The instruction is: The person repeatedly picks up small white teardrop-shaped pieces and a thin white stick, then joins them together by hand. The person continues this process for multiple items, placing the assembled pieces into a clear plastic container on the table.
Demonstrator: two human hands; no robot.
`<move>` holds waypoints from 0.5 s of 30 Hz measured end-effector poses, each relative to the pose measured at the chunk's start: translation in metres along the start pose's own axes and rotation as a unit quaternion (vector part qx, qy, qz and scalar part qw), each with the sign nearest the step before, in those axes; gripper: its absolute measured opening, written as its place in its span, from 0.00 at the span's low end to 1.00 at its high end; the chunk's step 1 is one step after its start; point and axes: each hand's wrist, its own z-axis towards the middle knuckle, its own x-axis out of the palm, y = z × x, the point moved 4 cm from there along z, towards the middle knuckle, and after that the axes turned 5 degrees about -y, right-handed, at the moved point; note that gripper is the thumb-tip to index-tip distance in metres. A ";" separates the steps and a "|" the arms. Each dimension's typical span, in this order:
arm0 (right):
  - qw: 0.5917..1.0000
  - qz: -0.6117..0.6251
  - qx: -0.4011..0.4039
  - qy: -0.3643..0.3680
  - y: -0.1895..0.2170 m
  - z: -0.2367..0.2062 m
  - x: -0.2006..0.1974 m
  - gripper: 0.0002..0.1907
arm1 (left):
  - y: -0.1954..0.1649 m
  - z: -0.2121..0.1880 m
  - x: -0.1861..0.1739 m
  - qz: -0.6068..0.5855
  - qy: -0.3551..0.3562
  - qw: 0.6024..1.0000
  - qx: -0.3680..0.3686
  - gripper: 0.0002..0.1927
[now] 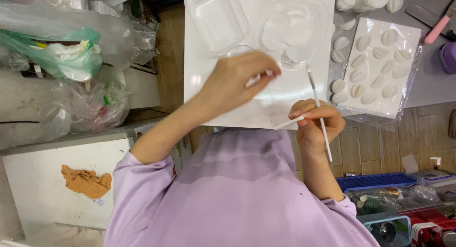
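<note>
My left hand (pixel 235 81) is raised over a white board (pixel 202 71) and pinches a small white petal-like piece (pixel 254 79) between thumb and fingers. My right hand (pixel 316 126) sits near the board's front edge. It grips a thin white stick tool (pixel 320 115) with a clear tip, plus a second white pointed tool (pixel 289 122) sticking out to the left. Just beyond my left hand stands a clear plastic tub (pixel 290 26) holding several flat white discs.
A clear tub lid (pixel 216 19) lies at the board's back left. To the right, a white sheet (pixel 380 66) carries rows of white shell-shaped pieces. Plastic bags (pixel 61 57) pile at the left. An orange cloth (pixel 86 181) lies on a white surface. Bins (pixel 403 214) stand at the lower right.
</note>
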 end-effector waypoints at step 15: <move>0.975 0.091 0.074 -0.189 -0.025 -0.009 -0.035 0.11 | 0.086 0.094 0.041 0.410 -0.001 0.894 0.179 0.11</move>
